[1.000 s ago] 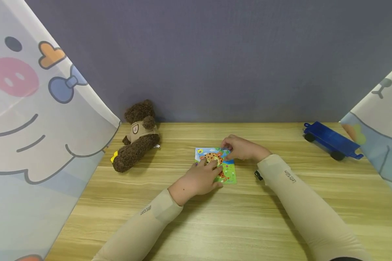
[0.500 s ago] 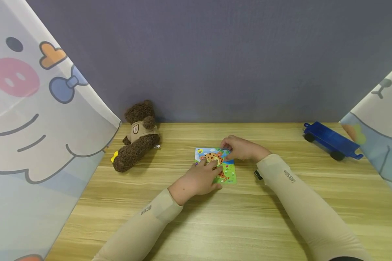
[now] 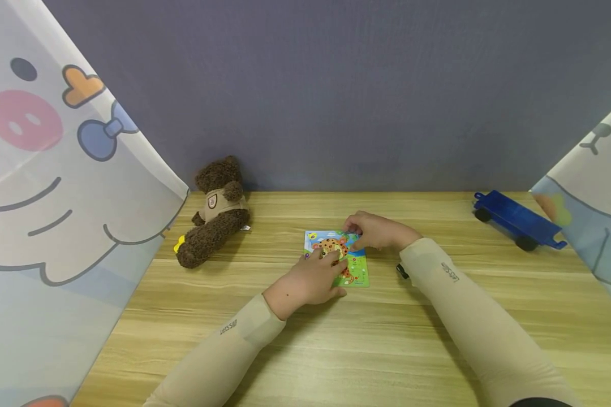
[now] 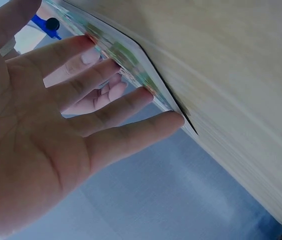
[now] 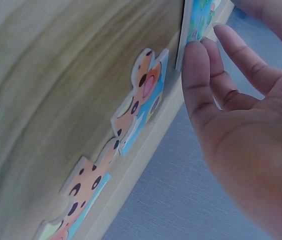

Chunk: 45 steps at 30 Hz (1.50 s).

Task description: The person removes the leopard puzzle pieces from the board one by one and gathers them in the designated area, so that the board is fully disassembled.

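A small jigsaw puzzle (image 3: 358,272) with a spotted leopard on green and blue lies flat at mid-table. My left hand (image 3: 313,280) rests on its left and lower part, fingers spread; in the left wrist view the fingertips (image 4: 148,97) touch the printed face. At the far right corner is my right hand (image 3: 379,233), thumb and fingers bent around that corner, which they partly hide. Two loose jigsaw pieces, an upper piece (image 5: 143,82) and a lower piece (image 5: 86,190), lie on the table in the right wrist view; the right arm covers them in the head view.
A brown teddy bear (image 3: 216,217) lies at the back left. At the back right stands a blue toy wagon (image 3: 519,217) with black wheels. A grey panel (image 3: 336,96) closes off the table's far edge, and printed cloth (image 3: 76,220) hangs at the sides.
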Each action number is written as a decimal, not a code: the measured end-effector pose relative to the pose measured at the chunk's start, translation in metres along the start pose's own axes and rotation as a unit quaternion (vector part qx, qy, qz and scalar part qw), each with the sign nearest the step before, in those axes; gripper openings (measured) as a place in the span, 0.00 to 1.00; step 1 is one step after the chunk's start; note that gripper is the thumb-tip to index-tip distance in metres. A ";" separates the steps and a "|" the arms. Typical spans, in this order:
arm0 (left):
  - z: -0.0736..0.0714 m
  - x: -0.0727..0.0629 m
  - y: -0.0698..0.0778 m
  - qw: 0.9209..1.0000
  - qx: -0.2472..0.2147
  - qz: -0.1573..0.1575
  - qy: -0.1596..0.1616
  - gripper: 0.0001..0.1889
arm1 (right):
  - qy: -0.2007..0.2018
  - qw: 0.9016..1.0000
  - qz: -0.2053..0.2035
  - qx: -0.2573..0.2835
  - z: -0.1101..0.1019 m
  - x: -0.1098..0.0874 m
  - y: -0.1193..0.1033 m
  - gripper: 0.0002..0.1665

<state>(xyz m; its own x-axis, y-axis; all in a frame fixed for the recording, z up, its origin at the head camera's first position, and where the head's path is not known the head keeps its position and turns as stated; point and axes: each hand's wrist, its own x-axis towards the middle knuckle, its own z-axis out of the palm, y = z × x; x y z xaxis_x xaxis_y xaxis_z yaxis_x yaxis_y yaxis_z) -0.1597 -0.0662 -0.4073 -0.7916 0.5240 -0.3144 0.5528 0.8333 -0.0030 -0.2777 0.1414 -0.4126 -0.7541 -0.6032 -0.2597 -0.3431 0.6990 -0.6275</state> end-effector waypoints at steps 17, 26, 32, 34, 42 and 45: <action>-0.002 -0.001 0.000 1.000 0.013 0.001 -0.010 0.39 | 0.007 1.000 -0.018 -0.021 0.003 -0.002 0.001 0.26; -0.003 -0.002 0.000 1.000 0.008 0.003 -0.007 0.40 | 0.020 0.999 -0.021 -0.030 0.005 -0.003 0.003 0.28; -0.003 -0.002 0.000 1.000 0.006 0.005 -0.004 0.40 | 0.021 0.999 -0.024 -0.014 0.007 -0.005 0.003 0.28; -0.003 -0.001 0.000 1.000 0.005 0.006 -0.003 0.40 | 0.022 0.999 -0.025 -0.008 0.007 -0.006 0.003 0.28; -0.001 -0.001 -0.001 1.000 0.004 0.006 -0.003 0.40 | 0.026 0.999 -0.032 -0.002 0.008 -0.009 0.003 0.27; 0.000 -0.001 0.000 1.000 0.004 0.006 -0.003 0.41 | 0.025 0.999 -0.031 0.004 0.009 -0.009 0.003 0.27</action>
<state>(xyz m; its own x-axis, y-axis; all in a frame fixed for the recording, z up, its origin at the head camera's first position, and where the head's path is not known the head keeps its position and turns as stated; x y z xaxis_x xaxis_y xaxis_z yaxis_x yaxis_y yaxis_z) -0.1594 -0.0669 -0.4066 -0.7838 0.5323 -0.3198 0.5636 0.8260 -0.0065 -0.2670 0.1457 -0.4188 -0.7587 -0.6251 -0.1837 -0.3857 0.6582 -0.6465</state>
